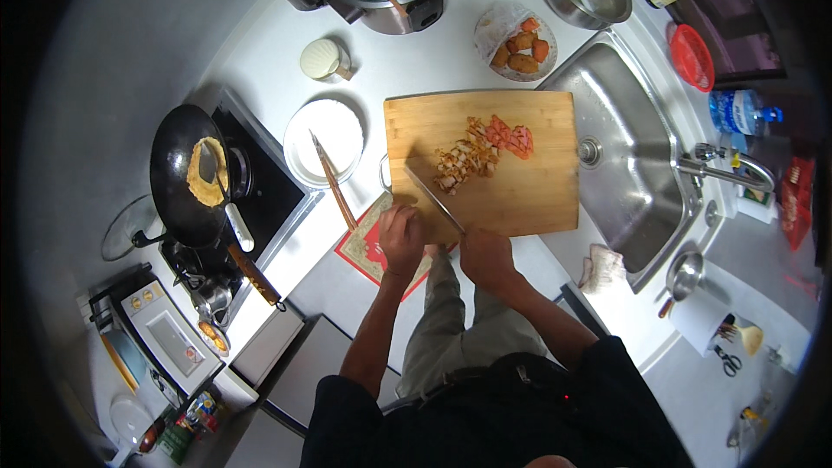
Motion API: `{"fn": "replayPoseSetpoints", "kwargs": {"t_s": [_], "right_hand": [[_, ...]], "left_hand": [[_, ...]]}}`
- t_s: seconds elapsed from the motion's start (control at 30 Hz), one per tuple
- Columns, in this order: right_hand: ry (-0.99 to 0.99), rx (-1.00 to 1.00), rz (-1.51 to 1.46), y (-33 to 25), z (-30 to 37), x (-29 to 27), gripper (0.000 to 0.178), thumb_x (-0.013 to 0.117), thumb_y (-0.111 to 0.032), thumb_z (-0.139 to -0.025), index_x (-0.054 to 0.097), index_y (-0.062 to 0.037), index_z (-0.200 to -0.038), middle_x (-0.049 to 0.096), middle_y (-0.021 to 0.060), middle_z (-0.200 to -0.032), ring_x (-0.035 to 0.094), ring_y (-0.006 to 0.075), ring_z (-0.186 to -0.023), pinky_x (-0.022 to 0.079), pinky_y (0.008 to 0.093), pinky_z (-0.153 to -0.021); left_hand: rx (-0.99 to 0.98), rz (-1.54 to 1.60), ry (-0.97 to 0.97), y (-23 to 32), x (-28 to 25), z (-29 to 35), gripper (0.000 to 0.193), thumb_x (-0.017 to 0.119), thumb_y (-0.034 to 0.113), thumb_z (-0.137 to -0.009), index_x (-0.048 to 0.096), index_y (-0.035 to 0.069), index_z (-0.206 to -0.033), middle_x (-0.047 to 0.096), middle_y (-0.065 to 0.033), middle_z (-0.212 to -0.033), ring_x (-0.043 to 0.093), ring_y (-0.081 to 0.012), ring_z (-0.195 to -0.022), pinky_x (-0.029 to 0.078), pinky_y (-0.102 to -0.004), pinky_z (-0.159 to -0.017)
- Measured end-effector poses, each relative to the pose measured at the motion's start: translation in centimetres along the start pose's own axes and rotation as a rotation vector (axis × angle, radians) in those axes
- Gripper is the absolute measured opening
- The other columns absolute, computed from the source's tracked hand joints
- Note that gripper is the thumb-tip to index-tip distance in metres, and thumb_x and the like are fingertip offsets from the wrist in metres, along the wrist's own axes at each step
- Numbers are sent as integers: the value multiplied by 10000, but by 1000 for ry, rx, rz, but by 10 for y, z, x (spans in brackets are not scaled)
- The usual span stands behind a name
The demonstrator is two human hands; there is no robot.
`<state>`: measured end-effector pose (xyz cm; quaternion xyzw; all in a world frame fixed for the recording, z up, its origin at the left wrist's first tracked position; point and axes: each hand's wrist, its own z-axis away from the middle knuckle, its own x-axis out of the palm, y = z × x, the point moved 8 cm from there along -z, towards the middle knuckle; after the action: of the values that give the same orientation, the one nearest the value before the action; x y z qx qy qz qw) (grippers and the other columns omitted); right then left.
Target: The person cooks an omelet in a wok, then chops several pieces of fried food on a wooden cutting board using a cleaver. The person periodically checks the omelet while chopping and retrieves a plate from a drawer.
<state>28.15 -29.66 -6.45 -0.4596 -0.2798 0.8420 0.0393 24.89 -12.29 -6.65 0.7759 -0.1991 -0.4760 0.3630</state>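
My right hand (pixel 487 258) is wrapped round the handle of a kitchen knife (pixel 436 200). The knife's blade slants up and left over the near part of a wooden cutting board (pixel 529 195). By the board's near left corner, my left hand (pixel 401 232) has its fingers curled in. Whatever lies under those fingers, if anything, is hidden. Beyond the blade sits a pile of chopped browned pieces (pixel 464 156). Touching its right side are diced pinkish-red pieces (pixel 511 138).
A white bowl (pixel 299 140) with chopsticks (pixel 334 178) stands left of the board. Further left, a black wok (pixel 173 195) holds something yellowish and a spatula. At right is a steel sink (pixel 641 208). Behind are a plate of orange-brown chunks (pixel 523 63) and a cooker (pixel 390 0).
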Motion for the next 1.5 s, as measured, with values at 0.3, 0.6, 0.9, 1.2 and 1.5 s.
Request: {"fn": "replayPoseSetpoints", "kwargs": {"t_s": [0.3, 0.6, 0.9, 1.2, 1.5], "right_hand": [[93, 34, -53, 40, -30, -14, 234, 535, -228, -914, 595, -3, -935, 650, 243, -812, 651, 425, -801, 499, 544, -691], [135, 162, -182, 56, -41, -37, 305, 551, -281, -941, 609, 16, -981, 654, 272, -805, 637, 462, -790, 487, 564, -740], [263, 116, -126, 65, -37, -44, 256, 576, -237, -902, 619, 15, -895, 650, 249, -810, 637, 442, -800, 491, 548, -718], [165, -19, -93, 39, -26, -22, 148, 582, -167, -843, 612, -33, -898, 658, 186, -750, 663, 382, -708, 511, 508, -621], [223, 61, -225, 58, -32, -29, 258, 568, -266, -904, 619, -18, -856, 634, 232, -773, 625, 435, -749, 476, 554, -698]], "left_hand": [[-73, 16, -30, 8, 7, 11, 158, 639, -63, -791, 648, 9, -932, 650, -155, -953, 616, -344, -920, 497, -412, -818], [-122, 74, -81, 13, 29, -5, 179, 608, -64, -820, 655, -5, -982, 656, -176, -998, 628, -354, -946, 513, -401, -835], [-188, 131, -79, 6, 37, -5, 202, 618, -51, -850, 662, 2, -1040, 662, -139, -1055, 645, -277, -958, 513, -346, -843], [-376, 400, 51, -31, 30, 15, 280, 573, -94, -878, 644, -9, -1135, 643, -71, -1108, 610, -150, -1003, 488, -292, -922], [-458, 336, -13, -39, 21, 23, 276, 570, -85, -893, 646, -6, -1146, 639, -67, -1129, 603, -147, -1036, 473, -299, -957]]}}
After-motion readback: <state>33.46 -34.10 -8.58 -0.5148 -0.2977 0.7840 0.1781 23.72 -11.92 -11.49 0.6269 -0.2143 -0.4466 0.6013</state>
